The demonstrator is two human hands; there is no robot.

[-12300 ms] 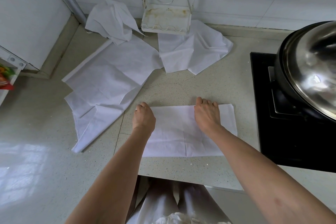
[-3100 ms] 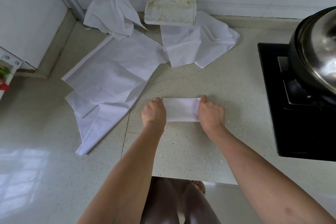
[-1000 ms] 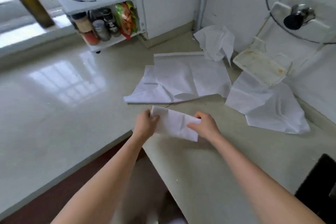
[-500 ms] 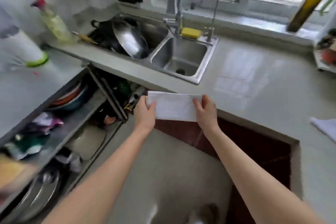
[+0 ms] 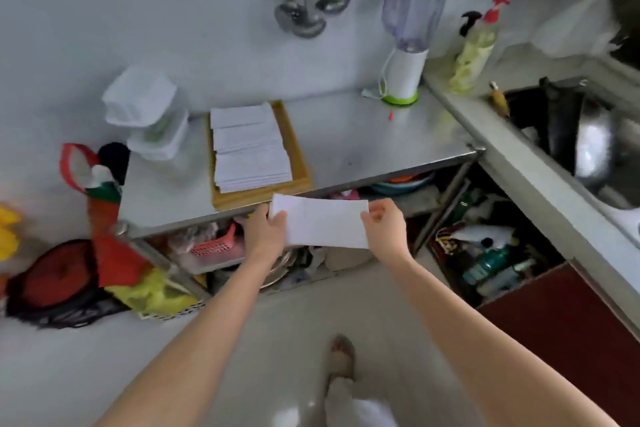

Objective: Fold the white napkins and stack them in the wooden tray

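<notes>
**A:** We're looking down at a folded white rectangular napkin (image 5: pixel 325 224), held flat in the air between two bare hands, just in front of the steel table's (image 5: pixel 363 135) front edge.

**B:** The left hand (image 5: pixel 266 230) grips the napkin's left end, thumb on top and fingers curled beneath. The right hand (image 5: pixel 382 224) pinches the right end between thumb and curled fingers.

**A:** And the shallow wooden tray (image 5: pixel 294 149) sits on that table, just beyond the napkin. It holds a stack of folded white napkins (image 5: pixel 249 147), fanned in overlapping steps from back to front.

**B:** The held napkin is apart from the tray, hovering near its front lip, over the cluttered shelf below.

**A:** To the tray's left we see clear plastic lidded containers (image 5: pixel 149 114); to the right, a white blender with a green lid (image 5: pixel 412 35) stands by the wall.

**B:** The picture's blurred, so we can't tell how many napkins are in that stack.
</notes>
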